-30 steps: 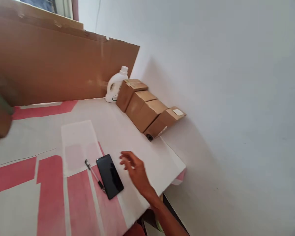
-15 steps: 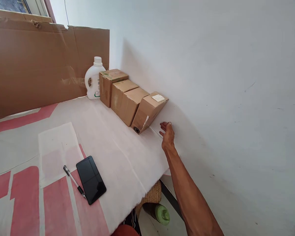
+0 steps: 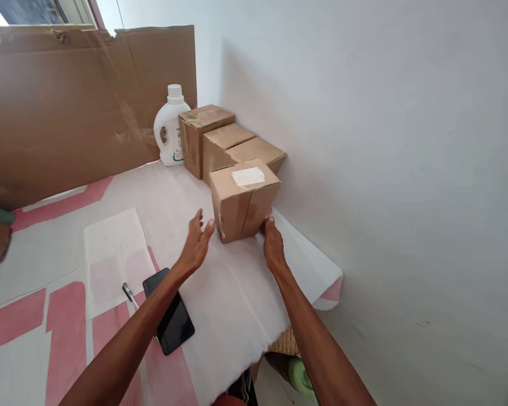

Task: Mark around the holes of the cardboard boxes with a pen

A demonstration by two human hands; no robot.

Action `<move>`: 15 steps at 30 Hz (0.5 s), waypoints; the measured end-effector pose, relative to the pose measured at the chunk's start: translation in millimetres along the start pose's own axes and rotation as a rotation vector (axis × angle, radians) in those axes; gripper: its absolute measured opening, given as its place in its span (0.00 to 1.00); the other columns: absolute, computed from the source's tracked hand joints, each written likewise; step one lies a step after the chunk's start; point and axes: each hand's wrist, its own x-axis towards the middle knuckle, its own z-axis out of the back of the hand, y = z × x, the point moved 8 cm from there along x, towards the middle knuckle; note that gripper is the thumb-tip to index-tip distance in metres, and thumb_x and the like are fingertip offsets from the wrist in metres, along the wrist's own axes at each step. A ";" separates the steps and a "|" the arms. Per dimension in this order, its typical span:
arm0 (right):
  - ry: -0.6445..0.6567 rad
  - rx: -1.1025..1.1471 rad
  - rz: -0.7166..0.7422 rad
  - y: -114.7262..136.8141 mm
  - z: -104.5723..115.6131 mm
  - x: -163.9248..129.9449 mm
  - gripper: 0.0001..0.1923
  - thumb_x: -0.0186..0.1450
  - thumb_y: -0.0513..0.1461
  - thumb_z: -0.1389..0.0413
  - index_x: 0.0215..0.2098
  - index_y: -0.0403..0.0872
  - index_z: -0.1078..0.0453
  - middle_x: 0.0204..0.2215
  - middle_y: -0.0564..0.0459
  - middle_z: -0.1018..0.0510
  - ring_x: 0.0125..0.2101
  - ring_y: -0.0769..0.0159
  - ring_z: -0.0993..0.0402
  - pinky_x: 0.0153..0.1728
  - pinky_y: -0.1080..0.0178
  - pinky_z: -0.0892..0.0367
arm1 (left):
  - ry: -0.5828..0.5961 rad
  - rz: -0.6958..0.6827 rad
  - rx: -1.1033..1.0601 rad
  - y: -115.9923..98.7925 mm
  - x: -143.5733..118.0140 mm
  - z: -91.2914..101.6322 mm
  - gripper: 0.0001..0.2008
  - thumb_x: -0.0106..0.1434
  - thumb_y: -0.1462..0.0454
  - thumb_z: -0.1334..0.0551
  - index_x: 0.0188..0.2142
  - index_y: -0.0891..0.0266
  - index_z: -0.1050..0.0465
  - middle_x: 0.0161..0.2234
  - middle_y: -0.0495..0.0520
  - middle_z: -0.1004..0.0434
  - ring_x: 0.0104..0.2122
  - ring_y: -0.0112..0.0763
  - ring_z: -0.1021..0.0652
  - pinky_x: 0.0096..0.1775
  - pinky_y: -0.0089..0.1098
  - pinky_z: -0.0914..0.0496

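A cardboard box (image 3: 237, 208) with a white label on top stands at the front of a row of boxes. My right hand (image 3: 275, 245) is at its lower right edge, with the fingers curled partly out of sight behind it. To the left of the box is my left hand (image 3: 197, 245), open, thumb and fingers spread, a small gap away from the cardboard. Behind this box stand several other cardboard boxes (image 3: 228, 136). Below my left forearm lies a black phone (image 3: 178, 327), partly covered by the arm.
A white jug (image 3: 168, 138) stands by the back box, before a tall cardboard sheet (image 3: 76, 101). The white wall (image 3: 385, 169) closes off the right side. A pen (image 3: 127, 291) lies beside the phone on the cloth (image 3: 220, 316). A green-capped bottle (image 3: 300, 376) is below the table edge.
The front box has gone from leaning against the row to standing more upright, turned and nearer. My right hand has reached its side. My left hand has come into view.
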 end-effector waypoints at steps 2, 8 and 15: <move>0.038 0.013 -0.011 6.8 -12.9 -15.0 0.48 0.70 0.72 0.59 0.65 0.48 0.25 0.64 0.40 0.22 0.68 0.47 0.31 0.67 0.42 0.35 | 0.051 -0.022 -0.031 -3.9 16.9 -21.9 0.32 0.78 0.46 0.44 0.74 0.57 0.39 0.77 0.67 0.44 0.75 0.54 0.38 0.72 0.59 0.43; 0.191 0.029 0.025 53.6 -57.8 -67.6 0.39 0.74 0.66 0.55 0.68 0.53 0.29 0.66 0.43 0.24 0.66 0.48 0.31 0.66 0.44 0.34 | 0.060 -0.128 -0.077 -19.7 -17.1 20.0 0.40 0.76 0.37 0.53 0.77 0.54 0.45 0.79 0.61 0.50 0.79 0.51 0.47 0.74 0.51 0.44; 0.629 0.062 0.154 101.4 -173.9 -183.5 0.29 0.77 0.58 0.49 0.69 0.55 0.30 0.64 0.44 0.23 0.65 0.46 0.30 0.67 0.42 0.34 | -0.481 -0.026 -0.124 27.0 -153.9 200.4 0.36 0.73 0.36 0.47 0.70 0.52 0.34 0.62 0.61 0.22 0.67 0.50 0.27 0.65 0.48 0.28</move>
